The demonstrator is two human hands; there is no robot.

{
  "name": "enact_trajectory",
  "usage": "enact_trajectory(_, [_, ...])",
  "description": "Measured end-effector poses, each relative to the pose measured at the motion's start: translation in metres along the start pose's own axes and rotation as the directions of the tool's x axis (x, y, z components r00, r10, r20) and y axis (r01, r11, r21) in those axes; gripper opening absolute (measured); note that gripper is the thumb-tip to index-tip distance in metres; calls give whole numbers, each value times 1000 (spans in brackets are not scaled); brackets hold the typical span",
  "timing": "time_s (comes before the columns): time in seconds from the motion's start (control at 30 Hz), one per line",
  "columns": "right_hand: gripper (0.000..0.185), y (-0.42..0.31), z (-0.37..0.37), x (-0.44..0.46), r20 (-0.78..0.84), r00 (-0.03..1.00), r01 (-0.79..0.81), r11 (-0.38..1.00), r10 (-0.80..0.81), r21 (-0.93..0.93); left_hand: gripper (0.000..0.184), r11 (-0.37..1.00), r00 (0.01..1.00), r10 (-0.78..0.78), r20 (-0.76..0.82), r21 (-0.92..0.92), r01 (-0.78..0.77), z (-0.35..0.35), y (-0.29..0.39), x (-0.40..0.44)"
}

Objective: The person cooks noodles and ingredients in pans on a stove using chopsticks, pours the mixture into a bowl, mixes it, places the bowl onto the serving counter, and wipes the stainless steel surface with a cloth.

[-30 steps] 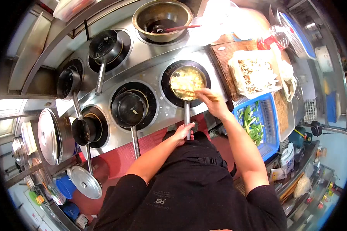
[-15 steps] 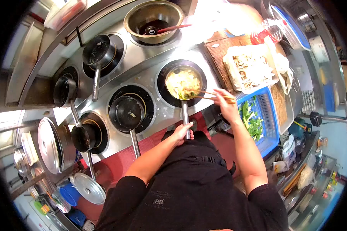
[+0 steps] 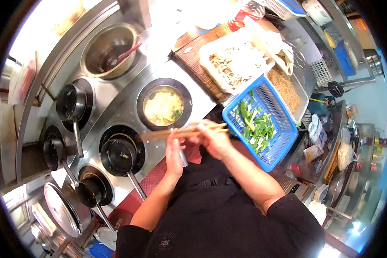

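Note:
My right hand [image 3: 213, 139] is closed round wooden chopsticks [image 3: 161, 134], which lie nearly level and are blurred toward their left end. Fingertips of my left hand [image 3: 174, 155] meet the chopsticks beside my right hand, with the fingers pressed together around them. Below the hands shows part of a metal pan handle [image 3: 183, 159], which my left hand does not grip. Its pan [image 3: 163, 106] sits on a burner, holding pale yellow food with bits of green. Right of my right hand is a blue basket [image 3: 284, 139] with cut green leaves [image 3: 256, 124].
Several dark pans stand on the burners at left, one close by [image 3: 118, 157]. A metal bowl [image 3: 103, 51] with a red-handled utensil is at the back. A tray of sliced mushrooms [image 3: 234, 64] and a tray of brown noodles [image 3: 284, 90] adjoin the basket.
My left hand has let go of the pan handle and moved up to the chopsticks. My right hand has drawn the chopsticks out of the pan. The view has turned to the right.

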State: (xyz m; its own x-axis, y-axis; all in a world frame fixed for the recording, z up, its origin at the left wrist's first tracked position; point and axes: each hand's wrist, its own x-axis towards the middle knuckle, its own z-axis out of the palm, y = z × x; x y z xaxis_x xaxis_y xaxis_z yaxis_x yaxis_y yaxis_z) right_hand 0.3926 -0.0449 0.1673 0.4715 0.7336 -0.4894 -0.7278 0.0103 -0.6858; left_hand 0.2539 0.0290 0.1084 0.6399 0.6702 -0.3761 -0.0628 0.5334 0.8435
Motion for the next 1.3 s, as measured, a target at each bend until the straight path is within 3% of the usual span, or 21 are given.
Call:
enact_trajectory(0.07, [27,12,0,2,133,984,-122,992,116,39,51,921,996,-90,1,-381,84,35,28,6])
enact_trajectory(0.13, [29,-4,-7,2,124,978,-161,986,165,-42,52,895,992,-104,69,-428,124,41,31,11])
enact_trajectory(0.2, [29,-48,-37,19,55,996,-54,966,70,-252,50,848,984,-171,-41,-514,126,50,33,14])
enact_trajectory(0.27, [28,-97,-90,60,85,953,282,755,-289,-591,48,867,984,-154,-89,-491,91,49,22,15])
enact_trajectory(0.3, [27,-124,-116,82,-21,947,241,750,-321,-616,49,876,981,-164,-100,-471,99,46,14,14])
enact_trajectory(0.33, [22,-154,-133,101,-100,896,206,604,-433,-770,50,885,978,-176,-112,-453,108,46,8,11])
enact_trajectory(0.4, [20,-188,-194,160,41,839,245,310,-542,-918,49,878,969,-190,-158,-469,96,51,-1,5])
enact_trajectory(0.47, [25,-203,-234,206,65,825,90,16,-561,-996,48,867,963,-215,-162,-485,112,57,-11,-1])
enact_trajectory(0.5, [25,-206,-231,211,71,829,100,23,-554,-995,48,868,954,-231,-190,-483,114,62,-11,-2])
enact_trajectory(0.57, [33,-215,-216,220,-78,883,-106,-34,-463,-994,48,878,949,-233,-212,-466,111,69,-10,-3])
enact_trajectory(0.6, [33,-212,-219,229,-69,888,-94,-32,-455,-995,48,882,943,-244,-225,-455,120,73,-9,-5])
enact_trajectory(0.67, [31,-205,-226,242,104,904,-21,-286,-414,-958,48,883,943,-234,-235,-458,104,78,-6,-7])
enact_trajectory(0.7, [29,-206,-219,240,51,919,-66,-281,-391,-957,48,882,942,-237,-238,-458,106,78,-7,-6])
enact_trajectory(0.83, [31,-211,-221,246,94,947,-19,-345,-307,-938,48,877,940,-239,-245,-469,101,78,-11,-5])
enact_trajectory(0.93, [31,-212,-227,250,-9,927,-126,-288,-375,-949,47,878,935,-241,-260,-469,96,79,-8,-4])
enact_trajectory(1.0, [30,-214,-228,245,-5,899,-110,-214,-437,-971,47,877,940,-233,-250,-471,92,78,-9,-3])
enact_trajectory(1.13, [26,-223,-226,237,2,896,-96,-197,-443,-976,46,875,939,-231,-257,-477,85,75,-6,-2])
enact_trajectory(1.3, [30,-252,-236,205,22,852,32,11,-524,-999,45,856,933,-262,-248,-506,106,63,-8,2])
